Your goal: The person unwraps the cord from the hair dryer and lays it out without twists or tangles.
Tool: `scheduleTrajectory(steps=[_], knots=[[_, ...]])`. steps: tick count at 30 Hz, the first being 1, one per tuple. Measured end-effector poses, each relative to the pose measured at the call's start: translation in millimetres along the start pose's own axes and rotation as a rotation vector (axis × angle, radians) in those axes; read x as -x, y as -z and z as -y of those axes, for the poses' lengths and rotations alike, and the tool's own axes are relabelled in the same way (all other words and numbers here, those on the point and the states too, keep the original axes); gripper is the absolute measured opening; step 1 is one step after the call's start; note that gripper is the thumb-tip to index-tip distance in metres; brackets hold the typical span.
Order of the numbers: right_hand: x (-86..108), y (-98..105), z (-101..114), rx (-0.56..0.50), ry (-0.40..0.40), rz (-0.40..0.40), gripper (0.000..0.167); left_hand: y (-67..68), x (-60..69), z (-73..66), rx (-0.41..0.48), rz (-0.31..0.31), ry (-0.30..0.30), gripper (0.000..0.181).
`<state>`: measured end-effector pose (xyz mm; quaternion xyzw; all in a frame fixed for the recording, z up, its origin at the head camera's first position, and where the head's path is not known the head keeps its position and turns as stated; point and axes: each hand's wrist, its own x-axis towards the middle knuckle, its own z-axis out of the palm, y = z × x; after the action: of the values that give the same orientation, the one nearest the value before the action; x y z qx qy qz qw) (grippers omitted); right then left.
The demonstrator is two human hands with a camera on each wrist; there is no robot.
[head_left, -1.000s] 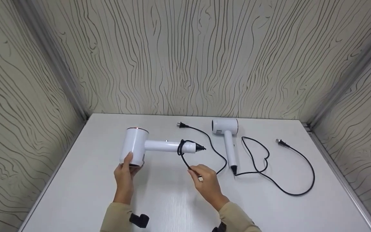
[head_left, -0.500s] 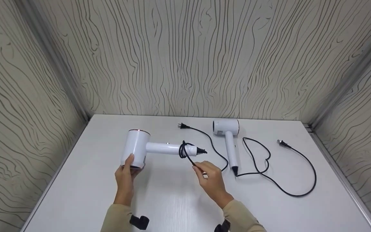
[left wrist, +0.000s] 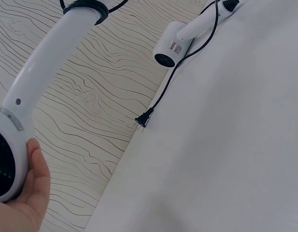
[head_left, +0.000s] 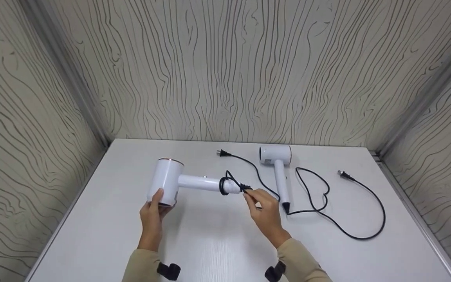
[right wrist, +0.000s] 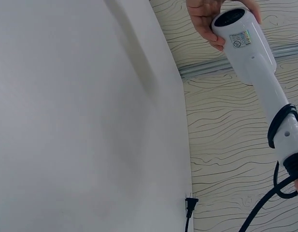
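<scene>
A white hair dryer (head_left: pixel 165 181) is held above the table, its handle stretching to the right. My left hand (head_left: pixel 153 216) grips the lower end of its barrel, thumb in front, and the left wrist view shows fingers (left wrist: pixel 38 166) curled against the barrel. Black cord (head_left: pixel 223 186) is wound round the handle near its tail end. With thumb and fingertips my right hand (head_left: pixel 266 211) pinches the cord just beyond the handle's tip. Only a sliver of that hand enters the right wrist view, where the cord coils (right wrist: pixel 282 124) ring the handle.
Another white hair dryer (head_left: pixel 275 155) lies at the back right of the white table (head_left: pixel 104 219), its cord (head_left: pixel 382 211) looped out to the right. A two-pin plug (head_left: pixel 224 153) rests near the back edge. Patterned walls (head_left: pixel 225 70) enclose the back and sides.
My right hand has moved right and slightly up with the cord, from below the handle to beside its tip. The left hand and the held hair dryer have barely shifted.
</scene>
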<state>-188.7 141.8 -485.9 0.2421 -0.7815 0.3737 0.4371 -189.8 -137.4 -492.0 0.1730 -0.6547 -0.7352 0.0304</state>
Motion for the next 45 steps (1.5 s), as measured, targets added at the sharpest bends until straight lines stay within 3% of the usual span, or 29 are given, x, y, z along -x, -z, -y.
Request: scheduleTrajectory(steps=[19, 35, 45], knots=[[-8.9, 3, -18, 0.025, -0.09, -0.066, 0.017, 4.3, -3.5, 3.7, 0.024, 0.034, -0.016, 0.067], [-0.3, -4, -33, 0.033, -0.137, -0.085, 0.013, 8.6, -3.1, 3.4, -0.004, 0.05, -0.016, 0.066], [2.9, -9, -37, 0.071, -0.167, -0.073, 0.011, 10.5, -1.9, -1.1, 0.064, 0.063, -0.026, 0.062]])
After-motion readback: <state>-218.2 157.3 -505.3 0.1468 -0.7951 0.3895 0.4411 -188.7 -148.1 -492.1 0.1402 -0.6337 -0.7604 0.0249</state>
